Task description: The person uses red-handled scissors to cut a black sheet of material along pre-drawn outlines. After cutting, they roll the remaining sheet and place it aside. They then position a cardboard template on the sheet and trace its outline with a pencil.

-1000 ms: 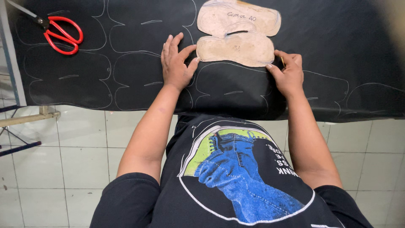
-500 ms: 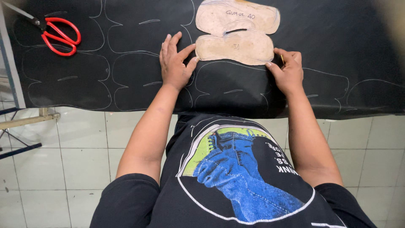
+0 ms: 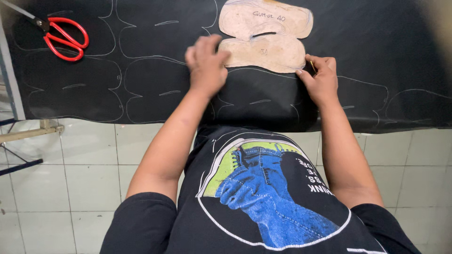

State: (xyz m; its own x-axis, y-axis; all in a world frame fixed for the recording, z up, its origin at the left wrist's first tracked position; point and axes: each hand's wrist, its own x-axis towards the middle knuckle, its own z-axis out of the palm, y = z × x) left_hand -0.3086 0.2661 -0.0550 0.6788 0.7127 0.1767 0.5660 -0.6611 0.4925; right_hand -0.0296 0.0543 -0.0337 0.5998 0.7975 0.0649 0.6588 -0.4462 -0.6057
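A tan cardboard pattern (image 3: 266,35) with wavy edges lies on a black sheet of material (image 3: 155,70) marked with several white traced outlines. My left hand (image 3: 205,66) rests flat on the sheet with its fingertips pressing the pattern's lower left edge. My right hand (image 3: 321,79) sits at the pattern's lower right corner, fingers closed around a thin yellowish marking pen (image 3: 312,66) whose tip touches the pattern's edge.
Red-handled scissors (image 3: 63,37) lie on the sheet at the far left. The sheet's front edge hangs over a white tiled floor (image 3: 84,178). A metal frame (image 3: 14,94) stands at the left edge.
My left hand has slid to the right, closer to the pattern's left edge. My right hand has stayed at the lower right corner of the pattern.
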